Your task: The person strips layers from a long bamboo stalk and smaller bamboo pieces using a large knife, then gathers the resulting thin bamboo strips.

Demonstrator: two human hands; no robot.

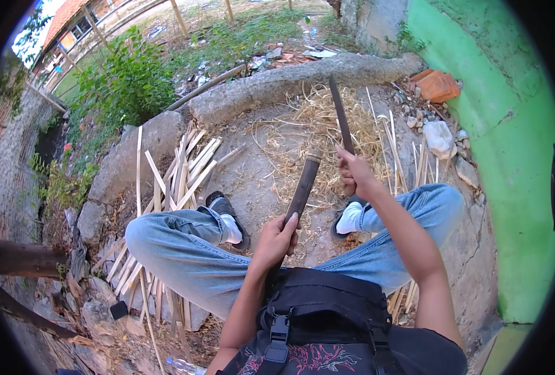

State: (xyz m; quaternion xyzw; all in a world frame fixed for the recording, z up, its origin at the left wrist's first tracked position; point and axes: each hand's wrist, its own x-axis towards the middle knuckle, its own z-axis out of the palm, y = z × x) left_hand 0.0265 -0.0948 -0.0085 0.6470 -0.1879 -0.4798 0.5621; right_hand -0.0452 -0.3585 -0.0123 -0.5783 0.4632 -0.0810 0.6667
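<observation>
My left hand (pixel 276 240) is closed around a dark length of bamboo (pixel 302 190), its thumb lying along the near side. The piece tilts up and away from my lap, with a paler cut rim at its far end; its lower end goes out of sight by the black bag (pixel 327 300) on my lap. In my right hand (pixel 357 174) is a long dark-bladed knife (pixel 341 115), pointing away and slightly left. Its handle is hidden in my fingers. Blade and bamboo are apart. Pale shavings (pixel 321 125) lie on the ground beyond both hands.
Many split bamboo strips (pixel 186 172) are piled by my left leg; more strips (pixel 422 162) lie beyond my right knee. A low concrete ledge (pixel 290 84) runs across the far side. On the right stand a green wall (pixel 509 125), a whitish rock (pixel 438 139) and an orange block (pixel 437 85).
</observation>
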